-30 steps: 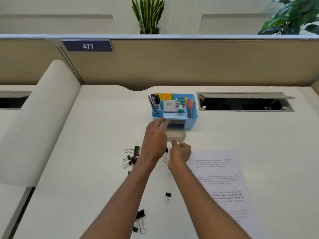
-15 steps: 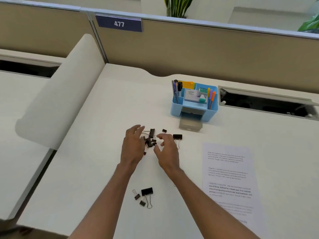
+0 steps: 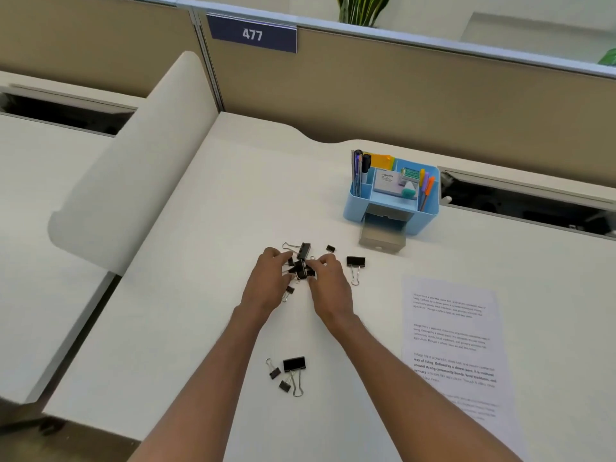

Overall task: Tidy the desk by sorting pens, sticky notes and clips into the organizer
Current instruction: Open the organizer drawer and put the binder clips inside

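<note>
A cluster of black binder clips [image 3: 301,266] lies on the white desk. My left hand [image 3: 268,283] and my right hand [image 3: 328,285] close in on it from either side, fingers curled around the clips. One larger clip [image 3: 355,263] lies just right of my right hand, and a small one [image 3: 330,249] sits behind it. Three more clips [image 3: 289,370] lie nearer to me. The blue organizer [image 3: 428,208] stands behind, holding pens, markers and sticky notes, with its grey drawer [image 3: 382,237] pulled open at the front.
A printed sheet of paper [image 3: 453,348] lies to the right of my arms. An open cable slot [image 3: 533,205] is cut in the desk right of the organizer. A beige partition with a 477 sign [image 3: 252,34] stands behind.
My hands left the organizer drawer and came back to the clip cluster, then closed together around it. The camera view shifted left and downward.
</note>
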